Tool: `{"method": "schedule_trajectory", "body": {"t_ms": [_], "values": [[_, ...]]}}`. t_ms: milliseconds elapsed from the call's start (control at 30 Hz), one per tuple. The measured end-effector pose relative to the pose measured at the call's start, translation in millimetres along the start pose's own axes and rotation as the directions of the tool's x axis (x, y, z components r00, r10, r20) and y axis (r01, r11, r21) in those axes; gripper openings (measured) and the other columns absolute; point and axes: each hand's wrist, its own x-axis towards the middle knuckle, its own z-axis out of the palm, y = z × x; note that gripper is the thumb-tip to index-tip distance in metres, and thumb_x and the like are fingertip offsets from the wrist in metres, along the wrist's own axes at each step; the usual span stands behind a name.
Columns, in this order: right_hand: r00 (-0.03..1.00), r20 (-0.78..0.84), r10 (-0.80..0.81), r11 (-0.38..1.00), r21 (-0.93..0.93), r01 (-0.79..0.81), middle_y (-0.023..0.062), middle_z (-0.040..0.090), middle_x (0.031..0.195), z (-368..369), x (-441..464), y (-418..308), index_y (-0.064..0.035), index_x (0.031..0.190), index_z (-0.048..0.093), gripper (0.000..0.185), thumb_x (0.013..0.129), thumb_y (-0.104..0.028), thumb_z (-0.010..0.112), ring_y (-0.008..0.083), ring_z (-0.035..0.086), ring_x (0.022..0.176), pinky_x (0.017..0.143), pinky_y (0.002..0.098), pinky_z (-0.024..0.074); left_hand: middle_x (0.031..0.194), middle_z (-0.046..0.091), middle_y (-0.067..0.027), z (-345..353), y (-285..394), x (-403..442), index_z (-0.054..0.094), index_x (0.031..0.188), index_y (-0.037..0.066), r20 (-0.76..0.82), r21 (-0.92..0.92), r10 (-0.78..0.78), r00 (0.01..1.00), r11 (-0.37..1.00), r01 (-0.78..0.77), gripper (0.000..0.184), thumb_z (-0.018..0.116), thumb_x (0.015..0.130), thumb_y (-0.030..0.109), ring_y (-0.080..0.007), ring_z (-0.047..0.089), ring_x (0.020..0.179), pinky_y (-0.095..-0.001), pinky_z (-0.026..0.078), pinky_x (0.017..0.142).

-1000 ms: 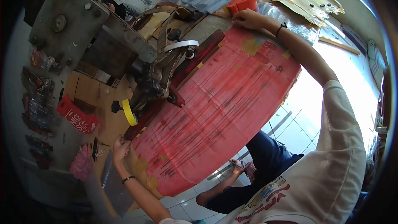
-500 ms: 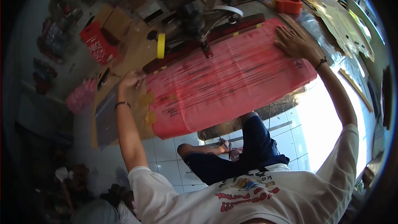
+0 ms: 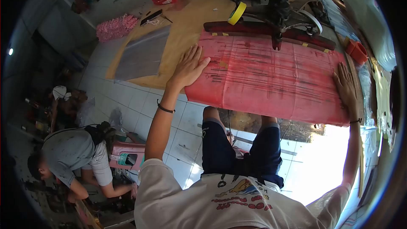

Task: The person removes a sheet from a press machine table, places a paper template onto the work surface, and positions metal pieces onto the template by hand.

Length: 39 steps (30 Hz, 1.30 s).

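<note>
A red sheet (image 3: 263, 76) with dark streaks lies over the work surface, its near edge hanging toward my knees. My left hand (image 3: 190, 67) rests flat at the sheet's left edge, fingers spread. At the right edge my right hand (image 3: 345, 85) also lies flat, fingers apart. Neither hand holds anything. Along the sheet's far side runs a long dark red bar (image 3: 254, 29), with small yellow tape pieces beside it. Above the bar stands a dark metal machine (image 3: 280, 15) with a yellow tape roll (image 3: 237, 13) and a white ring (image 3: 311, 21).
A clear plastic sheet (image 3: 143, 54), a black phone-like object (image 3: 151, 17) and a pink bundle (image 3: 115, 27) lie at the left. An orange-red tape dispenser (image 3: 356, 51) stands at the right. Another person (image 3: 74, 150) bends low at the lower left, near a pink stool (image 3: 127, 153).
The view has turned left, bringing the other person into sight. My left hand has moved from the far left corner onto the sheet's left edge. My right hand now lies flat at the right edge.
</note>
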Motion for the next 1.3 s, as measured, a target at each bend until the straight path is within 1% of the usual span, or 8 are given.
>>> {"method": "schedule_trajectory", "body": {"t_ms": [267, 367, 400, 500, 633, 733, 1067, 1300], "values": [[1.000, -0.019, -0.011, 0.999, 0.038, 0.012, 0.0172, 0.024, 0.156, 7.7, 3.3, 8.0, 0.0015, 0.148, 0.026, 0.069, 0.101, -0.047, 0.034, 0.0272, 0.015, 0.147, 0.119, 0.0370, 0.0106, 0.159, 0.015, -0.0148, -9.5, -20.7, 10.9, 0.018, 0.152, 0.006, 0.073, 0.057, -0.174, 0.982, 0.984, 0.170, 0.075, 0.024, 0.099, 0.057, -0.0269, 0.013, 0.148, -0.0408, 0.012, 0.119], [0.999, 0.006, -0.034, 0.999, -0.030, 0.035, 0.0162, 0.022, 0.157, 10.1, 4.7, 12.1, -0.0003, 0.149, 0.026, 0.068, 0.101, -0.047, 0.035, 0.0270, 0.015, 0.147, 0.119, 0.0364, 0.0106, 0.159, 0.015, -0.0134, -34.3, -36.1, 13.2, 0.020, 0.152, 0.006, 0.186, -0.230, -0.151, 0.971, 0.954, 0.192, 0.071, 0.023, 0.100, 0.055, -0.0260, 0.013, 0.148, -0.0418, 0.012, 0.119], [1.000, -0.006, -0.028, 1.000, -0.012, 0.028, 0.0162, 0.022, 0.157, 12.5, 5.5, 13.4, -0.0002, 0.149, 0.026, 0.068, 0.101, -0.047, 0.035, 0.0269, 0.015, 0.147, 0.119, 0.0364, 0.0108, 0.160, 0.016, -0.0119, -32.9, -34.0, 8.6, 0.022, 0.152, 0.006, 0.028, -0.217, -0.192, 0.981, 0.957, 0.193, 0.069, 0.024, 0.101, 0.052, -0.0250, 0.013, 0.148, -0.0417, 0.013, 0.119], [1.000, -0.017, -0.006, 1.000, 0.019, 0.007, 0.0165, 0.023, 0.157, 11.4, 6.6, 11.8, 0.0003, 0.149, 0.026, 0.069, 0.100, -0.047, 0.035, 0.0268, 0.015, 0.147, 0.119, 0.0368, 0.0112, 0.160, 0.016, -0.0111, -1.9, -20.3, -4.2, 0.021, 0.152, 0.006, -0.031, 0.023, -0.085, 0.996, 0.996, 0.086, 0.068, 0.025, 0.101, 0.052, -0.0252, 0.013, 0.148, -0.0403, 0.014, 0.119], [1.000, -0.017, -0.003, 1.000, 0.001, 0.003, 0.0171, 0.024, 0.156, 10.5, 2.3, 5.6, 0.0012, 0.148, 0.027, 0.069, 0.100, -0.047, 0.035, 0.0273, 0.017, 0.147, 0.119, 0.0385, 0.0115, 0.159, 0.015, -0.0124, -30.6, -22.7, 2.6, 0.019, 0.152, 0.005, 0.200, 0.027, -0.100, 0.975, 0.995, 0.097, 0.070, 0.027, 0.100, 0.052, -0.0261, 0.014, 0.147, -0.0431, 0.011, 0.119], [0.999, -0.035, 0.021, 1.000, 0.007, -0.021, 0.0175, 0.025, 0.156, 4.3, 4.7, 1.0, 0.0020, 0.148, 0.027, 0.070, 0.100, -0.048, 0.034, 0.0276, 0.018, 0.146, 0.119, 0.0396, 0.0118, 0.159, 0.016, -0.0130, -37.2, -17.6, 11.4, 0.019, 0.152, 0.005, -0.104, -0.061, -0.091, 0.990, 0.995, 0.085, 0.071, 0.028, 0.100, 0.051, -0.0262, 0.014, 0.147, -0.0441, 0.012, 0.119], [0.998, -0.054, 0.014, 1.000, 0.004, -0.014, 0.0183, 0.026, 0.155, 8.2, 0.3, 0.9, 0.0013, 0.148, 0.028, 0.075, 0.098, -0.055, 0.035, 0.0295, 0.019, 0.146, 0.119, 0.0401, 0.0123, 0.159, 0.018, -0.0132, 7.8, -12.6, 6.1, 0.020, 0.152, 0.005, -0.030, -0.010, 0.017, 0.999, 1.000, -0.017, 0.067, 0.028, 0.101, 0.047, -0.0279, 0.015, 0.147, -0.0441, 0.012, 0.119], [0.999, -0.038, 0.018, 1.000, -0.005, -0.019, 0.0196, 0.028, 0.154, -1.5, -3.2, -5.0, 0.0009, 0.147, 0.030, 0.075, 0.097, -0.055, 0.035, 0.0297, 0.019, 0.146, 0.119, 0.0392, 0.0128, 0.158, 0.020, -0.0132, 4.2, -10.6, 5.5, 0.027, 0.152, 0.020, -0.025, -0.015, 0.055, 0.998, 0.998, -0.055, 0.056, 0.027, 0.102, 0.045, -0.0286, 0.016, 0.147, -0.0471, 0.012, 0.118]]}}
